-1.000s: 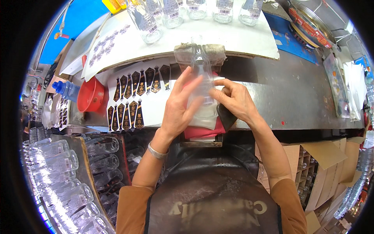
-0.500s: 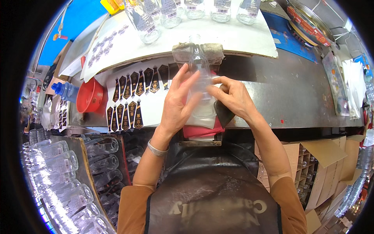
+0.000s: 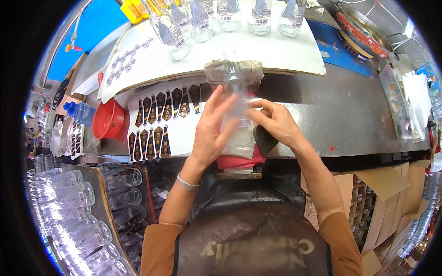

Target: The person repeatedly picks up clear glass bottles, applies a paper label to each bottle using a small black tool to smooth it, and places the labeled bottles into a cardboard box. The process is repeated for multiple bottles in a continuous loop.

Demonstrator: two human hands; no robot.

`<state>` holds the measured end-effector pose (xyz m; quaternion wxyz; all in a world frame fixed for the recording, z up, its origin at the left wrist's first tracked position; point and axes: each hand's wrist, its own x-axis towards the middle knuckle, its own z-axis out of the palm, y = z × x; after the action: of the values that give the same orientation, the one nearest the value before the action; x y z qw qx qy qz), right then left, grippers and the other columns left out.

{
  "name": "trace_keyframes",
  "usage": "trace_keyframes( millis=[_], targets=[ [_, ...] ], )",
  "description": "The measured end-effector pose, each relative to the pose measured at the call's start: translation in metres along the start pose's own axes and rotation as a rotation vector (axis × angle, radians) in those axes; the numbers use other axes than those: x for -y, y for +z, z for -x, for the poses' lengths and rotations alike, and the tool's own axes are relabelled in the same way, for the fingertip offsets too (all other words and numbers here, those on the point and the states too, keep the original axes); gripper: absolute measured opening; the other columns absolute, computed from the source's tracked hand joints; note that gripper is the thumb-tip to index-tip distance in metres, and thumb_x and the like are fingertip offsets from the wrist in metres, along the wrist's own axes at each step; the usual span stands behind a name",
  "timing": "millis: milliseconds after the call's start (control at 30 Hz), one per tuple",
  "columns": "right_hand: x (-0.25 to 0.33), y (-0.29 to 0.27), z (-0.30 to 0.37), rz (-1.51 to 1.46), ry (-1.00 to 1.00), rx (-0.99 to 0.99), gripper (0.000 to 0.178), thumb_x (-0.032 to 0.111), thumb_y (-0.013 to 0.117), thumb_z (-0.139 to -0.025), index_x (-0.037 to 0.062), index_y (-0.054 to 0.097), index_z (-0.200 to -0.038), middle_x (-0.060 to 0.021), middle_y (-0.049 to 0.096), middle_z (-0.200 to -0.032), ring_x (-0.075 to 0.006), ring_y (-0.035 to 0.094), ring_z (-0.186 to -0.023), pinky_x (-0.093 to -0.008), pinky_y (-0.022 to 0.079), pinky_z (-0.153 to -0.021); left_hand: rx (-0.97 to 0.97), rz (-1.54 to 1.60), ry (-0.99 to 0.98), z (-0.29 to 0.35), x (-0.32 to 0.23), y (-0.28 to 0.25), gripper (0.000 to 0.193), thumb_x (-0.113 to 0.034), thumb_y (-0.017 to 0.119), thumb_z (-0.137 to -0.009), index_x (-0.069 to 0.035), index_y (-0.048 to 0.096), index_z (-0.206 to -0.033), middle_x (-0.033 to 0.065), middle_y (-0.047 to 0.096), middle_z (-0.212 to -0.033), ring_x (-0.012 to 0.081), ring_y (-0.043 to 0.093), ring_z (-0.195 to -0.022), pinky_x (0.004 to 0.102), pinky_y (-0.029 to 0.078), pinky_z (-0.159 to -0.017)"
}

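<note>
A clear glass bottle lies with its neck pointing away from me on a padded rest. Its neck is against a rolled grey cloth, and red cloth shows under its base. My left hand is at the bottle's left side, fingers spread and partly blurred; I cannot tell if they touch the glass. On the right, my right hand has thumb and fingers closed at the bottle's side. A dark flat piece, like a scraper, sticks out below that palm.
A sheet of black tie-shaped labels lies left, near a red cup. Several labelled bottles stand on the white board. More bottles fill the lower left; an open cardboard box stands lower right.
The whole view has shifted slightly downward. Both hands stay beside the bottle in nearly the same pose; the bottle remains on its rest.
</note>
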<state>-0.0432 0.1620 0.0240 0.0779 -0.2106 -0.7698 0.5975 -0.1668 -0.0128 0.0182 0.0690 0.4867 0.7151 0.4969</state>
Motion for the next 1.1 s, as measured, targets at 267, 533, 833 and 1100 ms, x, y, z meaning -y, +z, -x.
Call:
trace_keyframes(
  millis=[267, 533, 833, 1100],
  targets=[
    [0.013, -0.025, -0.002, -0.257, -0.141, -0.031, 0.033, 0.011, 0.065, -0.092, 0.002, 0.063, -0.124, -0.0023, 0.065, -0.11, -0.0091, 0.06, -0.101, -0.0238, 0.049, -0.089, -0.006, -0.014, 0.007, 0.002, 0.001, 0.0, 0.053, -0.016, 0.07, -0.093, -0.007, 0.056, -0.143, 0.0194, 0.041, -0.156, 0.0326, 0.046, -0.139, 0.042, 0.037, -0.115],
    [0.059, -0.03, -0.034, 0.354, -0.6, -0.003, 0.025, 0.006, 0.067, -0.089, -0.0009, 0.066, -0.112, -0.0112, 0.071, -0.1, -0.0163, 0.068, -0.091, -0.0299, 0.055, -0.081, -0.024, 0.155, -0.046, -0.003, -0.001, 0.001, 0.075, -0.011, 0.074, -0.089, 0.001, 0.037, -0.153, 0.0237, 0.038, -0.156, 0.0339, 0.045, -0.141, 0.0398, 0.04, -0.113],
    [0.038, 0.004, 0.037, 0.526, -0.911, 0.123, 0.033, -0.004, 0.075, -0.069, 0.0067, 0.069, -0.1, -0.0073, 0.068, -0.101, -0.0264, 0.065, -0.094, -0.037, 0.055, -0.077, -0.001, 0.04, -0.002, 0.034, 0.004, 0.001, 0.101, -0.025, 0.089, -0.073, 0.001, 0.034, -0.153, 0.026, 0.052, -0.142, 0.0372, 0.057, -0.126, 0.0439, 0.046, -0.106],
    [0.071, 0.027, 0.019, 0.693, -0.953, 0.216, 0.014, 0.007, 0.069, -0.075, 0.0034, 0.061, -0.085, -0.0119, 0.062, -0.088, -0.0276, 0.064, -0.089, -0.0385, 0.054, -0.076, -0.156, -0.062, -0.046, 0.046, -0.005, 0.018, 0.113, -0.019, 0.09, -0.071, 0.002, 0.018, -0.156, 0.0228, 0.05, -0.142, 0.0368, 0.06, -0.117, 0.0425, 0.052, -0.096]
  ],
)
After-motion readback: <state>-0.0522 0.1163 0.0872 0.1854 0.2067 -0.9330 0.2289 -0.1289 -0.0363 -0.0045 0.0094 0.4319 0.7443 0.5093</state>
